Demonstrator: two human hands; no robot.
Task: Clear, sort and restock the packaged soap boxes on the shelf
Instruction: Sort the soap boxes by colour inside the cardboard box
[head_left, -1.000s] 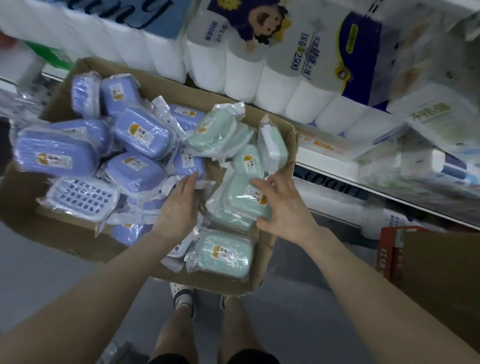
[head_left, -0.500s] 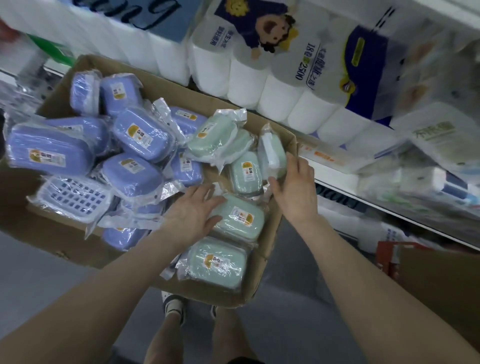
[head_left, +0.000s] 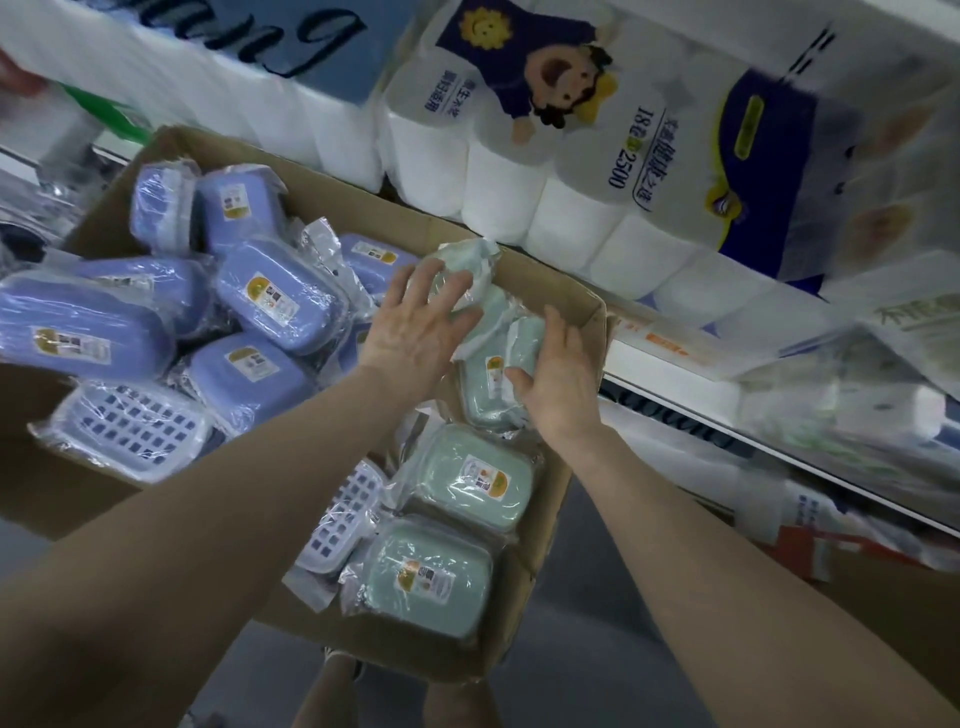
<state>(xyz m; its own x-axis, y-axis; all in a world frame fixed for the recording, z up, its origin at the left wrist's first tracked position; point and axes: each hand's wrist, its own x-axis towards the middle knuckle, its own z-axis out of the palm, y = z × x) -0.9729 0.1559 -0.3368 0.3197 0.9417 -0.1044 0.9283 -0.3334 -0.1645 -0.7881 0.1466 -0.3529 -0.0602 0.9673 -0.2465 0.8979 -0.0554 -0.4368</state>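
A cardboard box (head_left: 587, 332) holds several plastic-wrapped soap boxes: purple ones (head_left: 280, 299) on the left, green ones (head_left: 470, 480) on the right. My left hand (head_left: 415, 332) lies with spread fingers over a green soap box (head_left: 462, 270) at the box's far right corner. My right hand (head_left: 558, 374) curls its fingers around another green soap box (head_left: 524, 338) just beside it. A further green one (head_left: 431, 577) lies near the front edge.
Large packs of toilet paper (head_left: 545, 171) are stacked behind the box. A shelf edge (head_left: 727, 431) with wrapped goods runs to the right. A red-edged carton (head_left: 810, 561) stands at lower right. Grey floor and my legs show below.
Both hands moved up to the far right corner of the box. The left hand left the lower green soap box and now covers the top one; the right hand closed on a neighbouring one.
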